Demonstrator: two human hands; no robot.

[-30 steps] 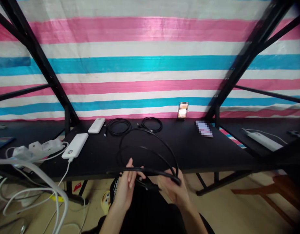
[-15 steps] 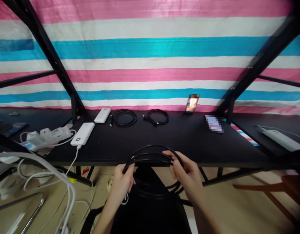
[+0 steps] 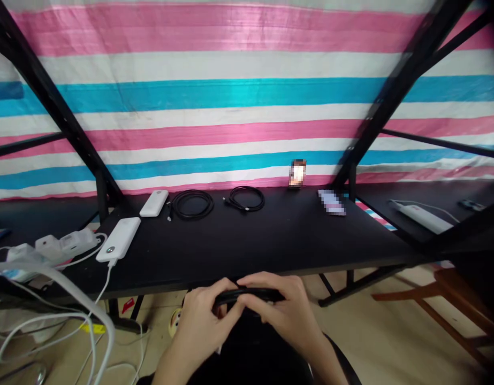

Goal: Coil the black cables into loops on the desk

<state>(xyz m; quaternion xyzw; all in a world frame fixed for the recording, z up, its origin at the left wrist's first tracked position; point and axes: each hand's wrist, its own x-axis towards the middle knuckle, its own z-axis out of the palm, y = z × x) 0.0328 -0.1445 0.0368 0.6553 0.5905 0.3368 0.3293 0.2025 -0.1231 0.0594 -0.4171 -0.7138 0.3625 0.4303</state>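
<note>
Just in front of the black table's near edge, a coiled black cable (image 3: pixel 266 294) is held between my two hands, its loops gathered into a tight bundle. My left hand (image 3: pixel 209 315) is closed around the bundle's left side. Thumb and fingers of my right hand (image 3: pixel 281 305) pinch it at the top middle, close to the left fingertips. The lower part of the coil is hidden by my hands and lost against the dark clothing. Two more coiled black cables, a larger one (image 3: pixel 191 217) and a smaller one (image 3: pixel 247 209), lie on the table beyond.
A white power bank (image 3: pixel 154 203) and another with a plugged-in cable (image 3: pixel 119 239) lie left on the black table (image 3: pixel 230 251). A power strip with white chargers (image 3: pixel 54 247) sits far left, with loose white cables. Two blurred-out items (image 3: pixel 297 174) are back right. A wooden chair (image 3: pixel 443 299) stands right.
My hands have come together, and the open loops of the cable are now squeezed into one bundle. The view has shifted slightly to the right.
</note>
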